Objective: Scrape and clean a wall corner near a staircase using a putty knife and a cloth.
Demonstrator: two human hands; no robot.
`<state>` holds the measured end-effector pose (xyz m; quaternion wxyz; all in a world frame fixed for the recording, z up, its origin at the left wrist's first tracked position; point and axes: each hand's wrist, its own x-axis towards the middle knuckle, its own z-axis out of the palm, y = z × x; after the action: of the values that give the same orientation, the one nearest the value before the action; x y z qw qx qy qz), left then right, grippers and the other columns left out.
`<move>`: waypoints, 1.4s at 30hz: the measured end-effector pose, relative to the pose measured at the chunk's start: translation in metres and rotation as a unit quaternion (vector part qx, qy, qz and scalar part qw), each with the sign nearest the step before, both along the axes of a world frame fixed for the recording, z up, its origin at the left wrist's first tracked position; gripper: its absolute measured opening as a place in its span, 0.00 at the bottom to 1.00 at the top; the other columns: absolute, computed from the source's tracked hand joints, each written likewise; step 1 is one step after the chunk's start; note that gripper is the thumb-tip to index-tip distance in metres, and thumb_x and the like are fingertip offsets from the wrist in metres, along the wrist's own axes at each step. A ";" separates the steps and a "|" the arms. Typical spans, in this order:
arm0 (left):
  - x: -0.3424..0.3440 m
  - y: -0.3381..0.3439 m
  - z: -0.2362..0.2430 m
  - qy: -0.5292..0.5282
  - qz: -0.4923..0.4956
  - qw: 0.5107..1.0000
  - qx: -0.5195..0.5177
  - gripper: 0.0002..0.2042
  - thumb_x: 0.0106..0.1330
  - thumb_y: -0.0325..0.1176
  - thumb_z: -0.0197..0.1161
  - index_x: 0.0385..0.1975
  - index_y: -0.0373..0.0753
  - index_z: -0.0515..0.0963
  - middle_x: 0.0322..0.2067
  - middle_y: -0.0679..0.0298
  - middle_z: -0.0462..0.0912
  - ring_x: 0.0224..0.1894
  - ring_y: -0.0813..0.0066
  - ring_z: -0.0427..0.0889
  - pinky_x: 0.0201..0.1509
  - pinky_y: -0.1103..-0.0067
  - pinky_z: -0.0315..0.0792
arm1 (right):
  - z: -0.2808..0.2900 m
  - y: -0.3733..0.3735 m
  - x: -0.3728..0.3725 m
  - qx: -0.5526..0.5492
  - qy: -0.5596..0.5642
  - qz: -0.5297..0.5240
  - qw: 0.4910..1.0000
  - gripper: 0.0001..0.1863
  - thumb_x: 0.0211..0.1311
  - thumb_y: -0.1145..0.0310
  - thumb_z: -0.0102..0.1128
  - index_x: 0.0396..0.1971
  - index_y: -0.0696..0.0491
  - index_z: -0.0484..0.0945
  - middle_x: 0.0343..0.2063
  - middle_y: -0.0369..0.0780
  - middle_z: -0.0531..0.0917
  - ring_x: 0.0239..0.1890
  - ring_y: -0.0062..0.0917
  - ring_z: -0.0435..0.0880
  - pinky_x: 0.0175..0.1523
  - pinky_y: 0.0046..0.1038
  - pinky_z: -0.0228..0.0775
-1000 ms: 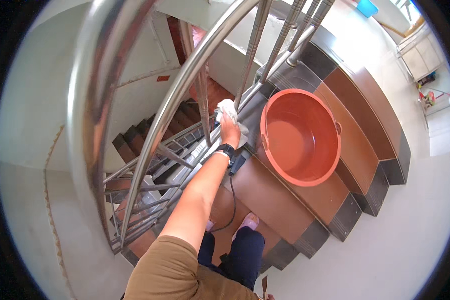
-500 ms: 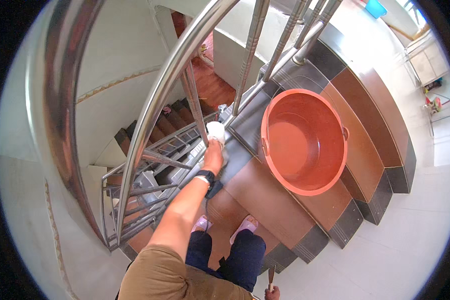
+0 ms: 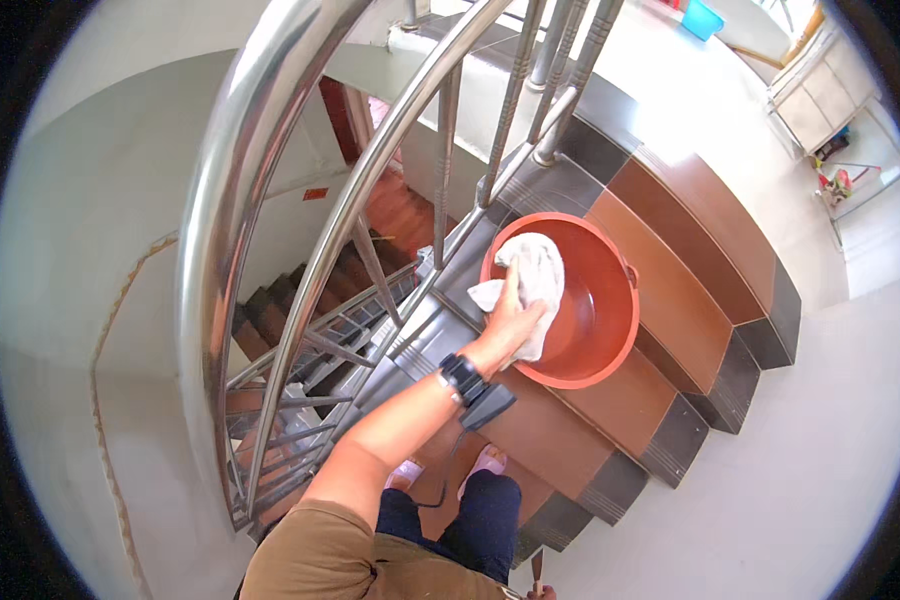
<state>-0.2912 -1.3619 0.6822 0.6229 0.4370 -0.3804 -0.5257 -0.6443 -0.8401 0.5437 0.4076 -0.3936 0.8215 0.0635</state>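
Observation:
A whitish cloth is bunched in my left hand, whose fingers are closed on it. Hand and cloth are over the left side of a round orange-red bucket, with part of the cloth hanging across its near rim. The bucket stands on the brown-tiled steps. A dark watch and a dangling dark box-shaped piece are at my left wrist. At the bottom edge my right hand barely shows, closed on a small tool with a light handle and a dark flat blade. Most of that hand is cut off.
A curved metal handrail with ridged posts runs along my left, above a lower stairwell. Brown steps with dark edges curve up to the right. A blue basin lies far right; a white cabinet stands there too.
My left hand has moved right with the cloth, from the foot of a railing post to over the bucket. The view has shifted; my right hand shows less.

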 end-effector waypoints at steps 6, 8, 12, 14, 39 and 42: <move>-0.008 -0.014 -0.047 -0.400 -0.141 0.903 0.066 0.34 0.48 0.36 0.56 0.56 0.31 0.54 0.56 0.41 0.53 0.55 0.47 0.59 0.59 0.70 0.55 | 0.039 -0.030 0.019 -0.056 0.028 0.036 0.997 0.23 0.48 0.64 0.56 0.41 0.63 0.68 0.32 0.54 0.75 0.36 0.48 0.72 0.40 0.37 0.65; -0.006 -0.012 -0.054 -0.430 -0.184 0.881 0.064 0.26 0.48 0.36 0.56 0.48 0.32 0.65 0.46 0.43 0.68 0.49 0.51 0.68 0.54 0.70 0.62 | 0.058 -0.051 0.032 -0.043 0.018 -0.004 0.999 0.22 0.48 0.64 0.55 0.41 0.63 0.68 0.35 0.56 0.75 0.39 0.50 0.71 0.43 0.39 0.64; -0.007 -0.039 -0.048 -0.555 -0.260 0.790 0.018 0.19 0.48 0.38 0.58 0.39 0.34 0.72 0.36 0.45 0.75 0.42 0.52 0.73 0.48 0.67 0.66 | 0.023 -0.019 0.013 -0.073 -0.002 -0.029 0.997 0.19 0.46 0.66 0.55 0.37 0.62 0.67 0.29 0.53 0.74 0.35 0.45 0.72 0.40 0.37 0.64; -0.011 -0.060 -0.036 -0.584 -0.279 0.762 0.002 0.15 0.46 0.33 0.54 0.33 0.31 0.73 0.35 0.44 0.75 0.41 0.54 0.75 0.44 0.67 0.68 | 0.009 -0.008 0.011 -0.123 0.024 0.004 0.992 0.16 0.43 0.69 0.56 0.32 0.60 0.66 0.23 0.49 0.74 0.28 0.40 0.74 0.34 0.36 0.65; -0.103 -0.129 -0.160 -0.690 -0.641 0.336 0.015 0.19 0.56 0.45 0.49 0.35 0.36 0.75 0.39 0.52 0.76 0.42 0.59 0.75 0.46 0.69 0.67 | 0.030 0.017 -0.003 0.037 -0.007 -0.175 0.984 0.26 0.47 0.59 0.57 0.42 0.62 0.68 0.35 0.54 0.74 0.39 0.45 0.72 0.45 0.37 0.64; -0.102 -0.127 -0.119 -0.651 -0.642 0.405 -0.012 0.18 0.57 0.45 0.47 0.35 0.36 0.75 0.39 0.52 0.76 0.42 0.59 0.74 0.46 0.68 0.67 | 0.034 0.014 0.001 -0.008 0.009 -0.188 0.982 0.25 0.48 0.59 0.57 0.41 0.64 0.68 0.36 0.56 0.74 0.42 0.47 0.71 0.46 0.37 0.63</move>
<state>-0.3935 -1.4888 0.5635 -0.3277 0.2675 -0.8461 -0.3243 -0.6429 -0.8264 0.5779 0.4021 -0.2349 0.8848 -0.0173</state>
